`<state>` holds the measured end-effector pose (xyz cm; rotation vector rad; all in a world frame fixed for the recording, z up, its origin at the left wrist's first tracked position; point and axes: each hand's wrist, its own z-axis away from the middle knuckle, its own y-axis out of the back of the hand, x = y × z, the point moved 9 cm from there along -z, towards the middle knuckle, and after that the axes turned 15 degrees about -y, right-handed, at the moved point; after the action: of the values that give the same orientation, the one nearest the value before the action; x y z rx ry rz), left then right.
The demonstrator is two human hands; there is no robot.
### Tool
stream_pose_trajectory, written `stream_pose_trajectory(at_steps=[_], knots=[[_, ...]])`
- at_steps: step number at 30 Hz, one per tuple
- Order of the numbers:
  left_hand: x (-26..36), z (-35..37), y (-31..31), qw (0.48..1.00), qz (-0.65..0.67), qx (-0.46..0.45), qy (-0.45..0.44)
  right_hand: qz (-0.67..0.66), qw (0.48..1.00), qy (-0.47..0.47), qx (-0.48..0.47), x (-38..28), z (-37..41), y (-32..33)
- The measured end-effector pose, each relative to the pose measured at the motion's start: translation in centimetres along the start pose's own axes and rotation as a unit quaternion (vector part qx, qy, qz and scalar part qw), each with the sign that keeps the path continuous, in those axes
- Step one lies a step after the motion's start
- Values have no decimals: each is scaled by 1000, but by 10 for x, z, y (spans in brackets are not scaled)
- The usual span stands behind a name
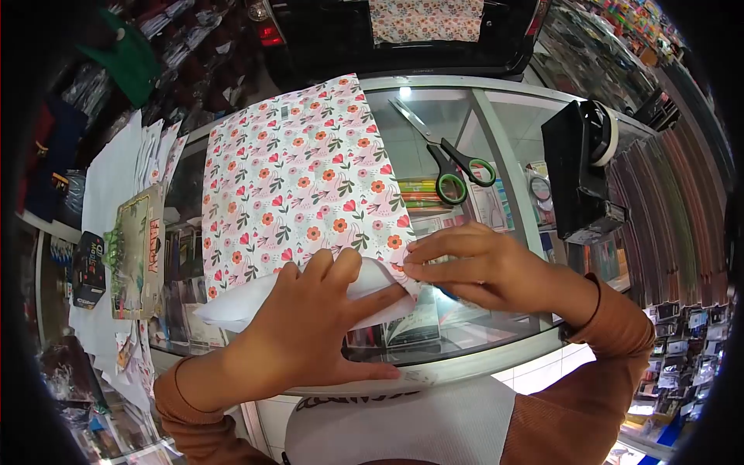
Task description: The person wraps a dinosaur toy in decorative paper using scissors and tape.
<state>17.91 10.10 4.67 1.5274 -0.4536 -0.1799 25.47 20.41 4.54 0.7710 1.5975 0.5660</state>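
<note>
Nearest you, your left hand (298,329) spreads over the white turned-up edge (236,311) of the floral paper (294,182), one finger stretched along the fold and the thumb held apart, clasping nothing that shows. Beside it, your right hand (500,267) has its fingers pinched on the right end of that fold. The rest of the sheet lies beyond your hands on the glass surface (465,355). It should handle light and thin, easily creased and apt to slide on glass; take hold at the fold's corners and press gently rather than pull. Past your right hand lie scissors (435,141), with a black tape dispenser (573,174) to their right
</note>
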Motion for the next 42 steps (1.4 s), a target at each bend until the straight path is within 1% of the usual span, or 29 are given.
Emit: stream_pose_trajectory(at_steps=[3, 5, 6, 9, 12, 13, 19, 22, 25, 28, 31, 34, 37, 40, 42], knots=[[-2, -6, 1, 1000, 29, 7, -1, 93, 995, -3, -24, -2, 11, -8], [-3, -8, 3, 999, 44, 22, -4, 116, 993, -15, -13, -2, 11, -10], [-3, -8, 2, 999, 52, 12, -1, 127, 992, -22, -8, -2, 11, -10], [-3, -11, 3, 998, 68, -4, 2, 113, 993, -30, -19, 2, 12, -8], [-5, -10, 4, 997, 83, 0, -7, 7, 998, -57, -7, 13, 11, -2], [-7, -8, 4, 996, 88, -1, -11, -26, 999, -39, -15, 13, 11, 0], [-8, -4, 4, 995, 95, 1, -25, 69, 998, -3, -11, 5, 15, -4], [-8, -4, 3, 995, 96, -4, -23, 64, 998, 3, -24, 4, 14, -3], [-8, -4, 4, 995, 101, -16, -11, -4, 999, -37, -21, 14, 13, -3], [-9, -4, 5, 994, 112, -19, -8, -18, 999, -38, -27, 14, 13, 0], [-9, -5, 6, 993, 117, -16, -7, 60, 998, -2, -22, 5, 14, -2], [-10, -6, 5, 992, 128, -20, -6, 93, 995, 6, -26, 0, 15, -3], [-11, -6, 5, 989, 141, -31, -1, 91, 995, -6, -31, 3, 15, -4], [-11, -5, 5, 988, 146, -52, -2, 52, 997, -41, -29, 13, 13, -4], [-10, -4, 5, 987, 149, -59, -5, 71, 997, 3, -24, 4, 14, -3]])
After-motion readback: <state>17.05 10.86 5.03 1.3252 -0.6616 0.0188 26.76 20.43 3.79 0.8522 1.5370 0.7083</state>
